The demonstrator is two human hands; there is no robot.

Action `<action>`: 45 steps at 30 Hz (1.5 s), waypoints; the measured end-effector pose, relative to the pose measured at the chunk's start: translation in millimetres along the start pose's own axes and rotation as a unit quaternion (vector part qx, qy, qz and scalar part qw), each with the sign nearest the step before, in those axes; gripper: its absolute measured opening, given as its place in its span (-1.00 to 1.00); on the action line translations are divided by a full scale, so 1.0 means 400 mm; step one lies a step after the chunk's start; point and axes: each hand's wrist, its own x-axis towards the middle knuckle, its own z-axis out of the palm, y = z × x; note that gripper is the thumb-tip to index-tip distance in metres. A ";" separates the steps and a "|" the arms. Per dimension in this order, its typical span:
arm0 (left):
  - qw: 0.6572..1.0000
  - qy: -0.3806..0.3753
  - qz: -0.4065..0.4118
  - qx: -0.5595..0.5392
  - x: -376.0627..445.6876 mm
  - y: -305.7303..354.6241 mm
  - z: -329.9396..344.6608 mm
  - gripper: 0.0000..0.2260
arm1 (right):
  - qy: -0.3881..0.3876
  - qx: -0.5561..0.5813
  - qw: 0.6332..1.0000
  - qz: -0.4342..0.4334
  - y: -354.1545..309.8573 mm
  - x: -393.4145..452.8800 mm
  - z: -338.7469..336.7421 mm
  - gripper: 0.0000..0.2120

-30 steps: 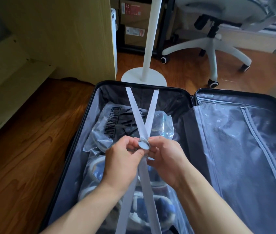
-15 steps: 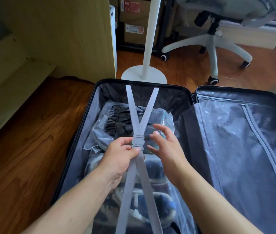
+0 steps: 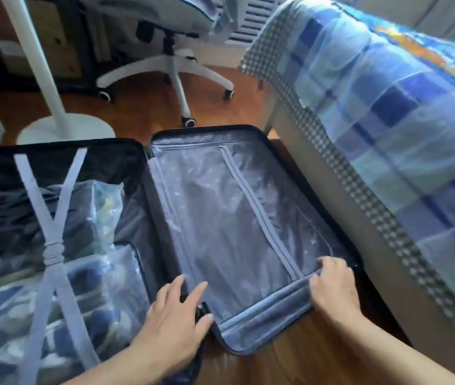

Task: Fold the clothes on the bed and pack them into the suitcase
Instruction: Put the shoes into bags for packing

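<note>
The black hard-shell suitcase [image 3: 251,132] lies open on the wood floor [image 3: 143,107] beside the bed [image 3: 387,112]. Its left half holds clear plastic-bagged clothes [image 3: 87,287] under crossed grey elastic straps [image 3: 52,245] — no readable writing. Left hand [image 3: 173,326] rests flat, fingers spread, at the hinge; right hand [image 3: 331,287] pinches the grey zippered mesh divider [image 3: 234,218].

Wooden floor [image 3: 290,365] carries open suitcase [image 3: 248,350], lying flat, both halves up. White lamp base [image 3: 65,129] and swivel chair [image 3: 181,76] stand behind. Bed [image 3: 387,151] just right of suitcase, under blue checked cover [image 3: 404,112].
</note>
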 end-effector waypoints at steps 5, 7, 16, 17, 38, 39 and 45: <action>0.964 -0.130 0.058 0.224 0.016 0.045 0.027 -0.34 | -0.182 0.227 0.893 0.344 0.167 0.055 0.040 -0.55; 0.957 -0.133 0.058 0.251 0.018 0.058 0.017 -0.41 | -0.216 0.341 0.845 0.350 0.164 0.064 0.054 -0.69; 0.972 -0.152 -0.027 0.179 -0.140 0.071 0.057 -0.53 | -0.298 0.225 0.861 0.346 0.167 -0.137 0.034 -0.66; 0.975 -0.147 -0.041 0.160 -0.161 0.066 0.065 -0.56 | -0.312 0.265 0.827 0.386 0.174 -0.168 0.028 -0.75; 0.993 -0.047 -0.099 0.048 -0.202 0.008 0.159 -0.91 | -0.036 -0.141 0.989 -0.001 0.169 0.080 -0.064 -0.86; 0.992 -0.065 -0.102 0.036 -0.205 0.011 0.148 -0.87 | -0.030 -0.150 0.988 -0.011 0.133 0.068 -0.113 -0.86; 0.978 -0.094 -0.057 -0.178 -0.220 0.172 -0.064 -0.58 | 0.037 -0.163 0.985 -0.034 -0.067 -0.049 -0.464 -0.82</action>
